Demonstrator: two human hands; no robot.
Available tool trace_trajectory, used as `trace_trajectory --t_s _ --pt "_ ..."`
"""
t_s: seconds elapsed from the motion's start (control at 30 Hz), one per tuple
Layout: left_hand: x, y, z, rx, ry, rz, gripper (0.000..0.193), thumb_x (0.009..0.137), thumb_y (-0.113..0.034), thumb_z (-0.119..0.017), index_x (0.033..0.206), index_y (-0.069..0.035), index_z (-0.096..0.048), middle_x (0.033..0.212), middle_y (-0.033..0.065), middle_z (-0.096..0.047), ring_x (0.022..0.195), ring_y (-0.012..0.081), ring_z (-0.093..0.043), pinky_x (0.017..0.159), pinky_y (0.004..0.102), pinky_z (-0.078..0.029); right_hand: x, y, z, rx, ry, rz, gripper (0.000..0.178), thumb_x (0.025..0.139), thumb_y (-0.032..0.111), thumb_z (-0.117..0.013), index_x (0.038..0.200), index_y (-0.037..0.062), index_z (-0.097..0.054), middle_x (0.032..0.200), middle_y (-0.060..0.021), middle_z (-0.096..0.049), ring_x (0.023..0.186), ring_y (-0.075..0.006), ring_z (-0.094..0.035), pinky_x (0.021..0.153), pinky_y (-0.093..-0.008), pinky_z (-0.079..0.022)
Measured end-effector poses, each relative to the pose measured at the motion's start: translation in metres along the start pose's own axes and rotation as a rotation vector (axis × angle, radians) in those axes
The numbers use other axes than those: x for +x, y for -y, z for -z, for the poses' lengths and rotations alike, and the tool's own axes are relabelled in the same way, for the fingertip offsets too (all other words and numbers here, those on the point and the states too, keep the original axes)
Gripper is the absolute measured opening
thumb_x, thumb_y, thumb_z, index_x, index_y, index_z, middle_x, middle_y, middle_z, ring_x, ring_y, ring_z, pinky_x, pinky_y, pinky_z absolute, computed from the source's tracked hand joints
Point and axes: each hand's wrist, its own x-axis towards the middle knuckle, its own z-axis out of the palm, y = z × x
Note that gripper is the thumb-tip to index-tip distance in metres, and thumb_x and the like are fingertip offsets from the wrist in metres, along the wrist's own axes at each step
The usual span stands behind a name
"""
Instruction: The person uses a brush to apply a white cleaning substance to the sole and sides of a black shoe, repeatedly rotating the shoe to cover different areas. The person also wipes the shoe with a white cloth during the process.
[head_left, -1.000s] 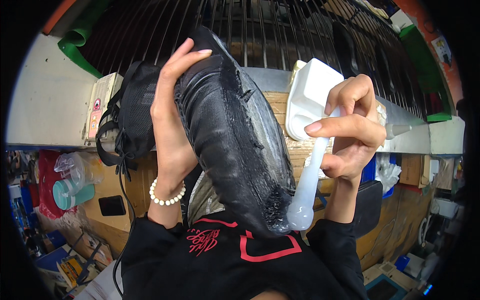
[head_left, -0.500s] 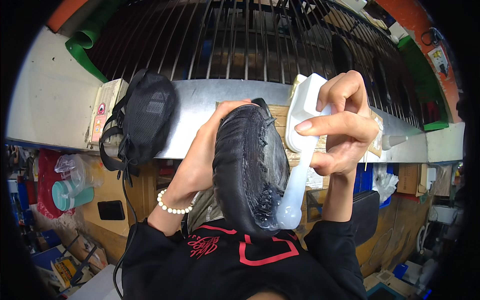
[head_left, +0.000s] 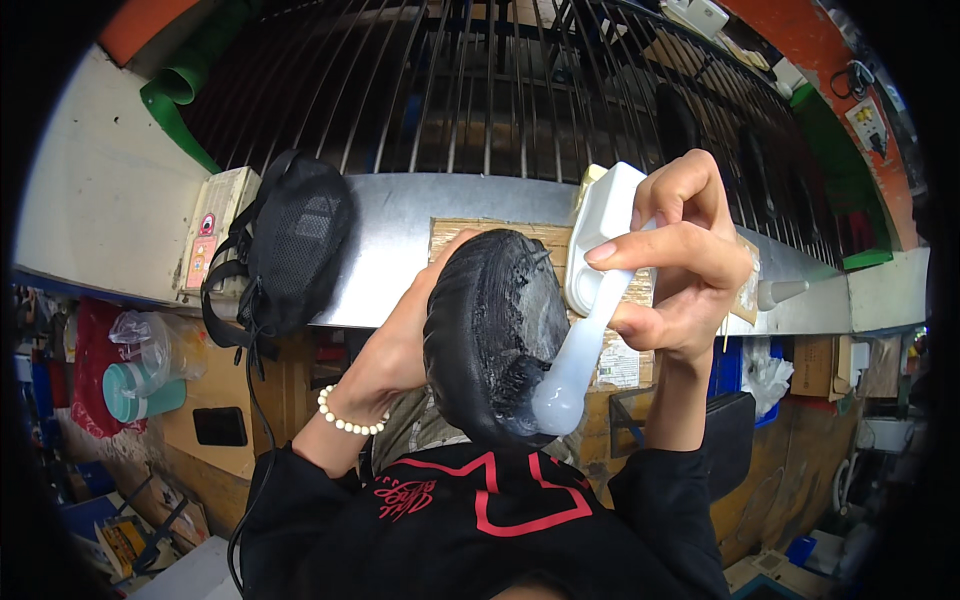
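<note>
My left hand (head_left: 405, 335) is wrapped round a black shoe upper on a last (head_left: 465, 340), its fingers mostly hidden behind it. The pleated black side faces me, and the greyish sole side is turned to the right. In my right hand (head_left: 690, 260), a translucent white glue applicator (head_left: 580, 365) is pinched between thumb and fingers, pointing down. Its rounded, wet end touches the lower edge of the sole side, where the surface glistens. Just behind my right fingers is a white plastic tray (head_left: 600, 220) with hollows, above the cardboard on the bench.
A metal bench (head_left: 390, 215) runs across in front, backed by a rack of metal bars (head_left: 490, 110). On its left lie a black mesh bag (head_left: 300, 225) and a box (head_left: 215, 225). A nozzle-tipped bottle (head_left: 780, 293) lies right. Lower left are a phone (head_left: 220, 425) and a teal container (head_left: 135, 390).
The shoe upper has tipped so more of its sole side shows, and its top sits lower. The applicator's wet end has shifted slightly up and left along the lower edge.
</note>
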Motion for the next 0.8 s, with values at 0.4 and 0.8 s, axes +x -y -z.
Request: trace_trajectory --t_s 0.4,0.8 --pt "-0.009 0.032 0.010 -0.282 0.299 0.186 0.085 0.075 -0.017 -0.087 0.145 0.002 -0.042 0.136 0.0161 -0.054 0.125 0.0232 -0.055 0.107 0.0391 -0.046 0.004 -0.002 0.000 -0.013 0.051 0.106 0.047 0.042 0.030 -0.096 0.086 0.0176 -0.085 0.083 0.0019 -0.040 0.075 -0.0130 -0.045 0.061 -0.0258 -0.030" --pt "-0.018 0.064 0.017 -0.395 0.401 0.270 0.098 0.072 -0.026 -0.089 0.149 0.001 -0.035 0.142 0.0213 -0.046 0.129 0.0295 -0.050 0.109 0.0449 -0.044 0.005 -0.003 0.005 -0.046 0.215 -0.029 0.048 0.049 0.043 -0.098 0.084 0.0138 -0.085 0.087 0.0011 -0.042 0.080 -0.0155 -0.046 0.066 -0.0286 -0.033"
